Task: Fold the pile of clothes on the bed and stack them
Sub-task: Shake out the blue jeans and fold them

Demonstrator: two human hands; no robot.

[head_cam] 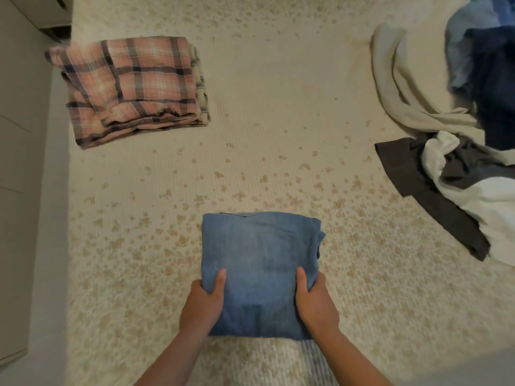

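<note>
Down near the lower edge of the view, both hands gripped a folded blue denim garment (260,263) that lay on the bed (278,112). The left hand (204,299) held its left edge with the thumb laid on top and the fingers tucked underneath, out of sight; the right hand (316,300) held the right edge the same way, thumb on top, fingers curled under the cloth. Well beyond the left fingers, up and to the left, a folded pink plaid garment (131,87) sat flat on the bed. Far off to the right of the right fingers lay the unfolded pile (457,135): cream, dark blue, grey and white pieces tangled together, apart from the denim.
</note>
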